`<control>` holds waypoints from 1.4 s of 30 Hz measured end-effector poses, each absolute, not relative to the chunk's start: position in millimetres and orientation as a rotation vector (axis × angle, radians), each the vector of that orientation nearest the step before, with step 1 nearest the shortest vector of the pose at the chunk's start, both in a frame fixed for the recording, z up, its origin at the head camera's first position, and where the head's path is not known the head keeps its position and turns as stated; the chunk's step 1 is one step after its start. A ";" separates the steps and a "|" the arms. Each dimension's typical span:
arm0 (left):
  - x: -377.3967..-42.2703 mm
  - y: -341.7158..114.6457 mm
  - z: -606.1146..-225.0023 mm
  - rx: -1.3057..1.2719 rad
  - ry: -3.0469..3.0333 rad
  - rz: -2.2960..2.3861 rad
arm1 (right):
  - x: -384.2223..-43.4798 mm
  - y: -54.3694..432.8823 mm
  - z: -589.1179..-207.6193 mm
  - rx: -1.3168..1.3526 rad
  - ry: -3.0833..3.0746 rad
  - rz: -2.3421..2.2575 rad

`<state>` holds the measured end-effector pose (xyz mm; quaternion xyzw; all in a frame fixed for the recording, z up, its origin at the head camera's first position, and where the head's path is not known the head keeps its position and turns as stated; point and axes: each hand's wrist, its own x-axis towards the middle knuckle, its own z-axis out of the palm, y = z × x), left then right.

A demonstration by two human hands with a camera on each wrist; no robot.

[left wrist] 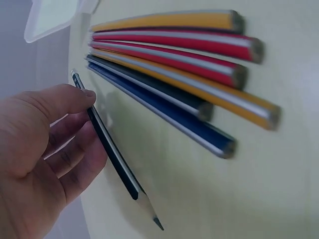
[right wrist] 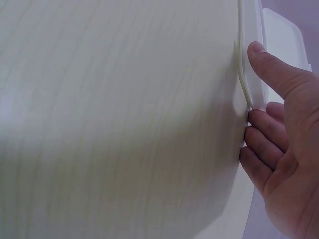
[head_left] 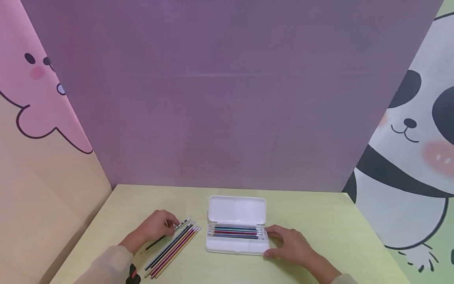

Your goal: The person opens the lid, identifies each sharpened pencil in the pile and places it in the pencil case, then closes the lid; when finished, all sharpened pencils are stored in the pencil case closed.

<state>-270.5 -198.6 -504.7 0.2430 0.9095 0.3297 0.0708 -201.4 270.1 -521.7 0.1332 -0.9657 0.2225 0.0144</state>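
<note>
My left hand pinches a black pencil with a silver stripe between thumb and fingers. Its sharpened tip slants down toward the table and its eraser end points away. Beside it lies a row of loose pencils in blue, black, yellow and red. A white plastic pencil case stands with its lid swung back. Several pencils lie crosswise in its rear part. At the case's right end my right hand holds it, thumb on the near corner and fingers by the far one.
The pale wooden table ends at a purple panel behind. Side walls carry cartoon pictures, a pink figure at left and a panda at right. The case's front compartment shows a bare floor.
</note>
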 end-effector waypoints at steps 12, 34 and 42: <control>-281.0 -155.2 -479.7 0.757 2.727 0.997 | -201.4 269.6 -520.6 0.412 -3.015 0.704; -289.0 -35.1 -464.5 0.953 2.587 1.038 | -201.0 268.2 -518.5 0.398 -3.020 0.722; -285.7 -9.0 -474.9 0.984 2.530 1.095 | -199.8 268.0 -518.7 0.375 -3.038 0.711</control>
